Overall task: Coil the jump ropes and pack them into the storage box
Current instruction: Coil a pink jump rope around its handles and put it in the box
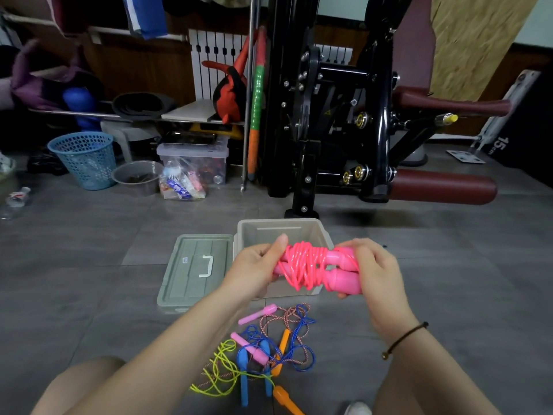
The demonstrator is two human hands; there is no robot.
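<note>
Pink rope, coiled round its handles, is gripped at both ends by the left hand and right hand above the open box; more ropes lie tangled nearer.

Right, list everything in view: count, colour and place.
Coiled pink plastic jump rope: one, pink, between both hands, over the box.
Open plastic storage box: one, grey-green, floor, behind hands.
Flat box lid with white handle: one, grey-green, floor, left of box.
Loose tangled jump ropes: apparently three, blue, yellow, braided, floor by knees.
Perforated plastic basket: one, blue, far left.
Round plastic basin: one, grey, beside basket.
Clear lidded plastic bin: one, transparent, right of basin.
Exercise machine: one, black with maroon pads, behind box.
Left hand: fingers grip bundle's left end.
Right hand: fingers grip the handles.
</note>
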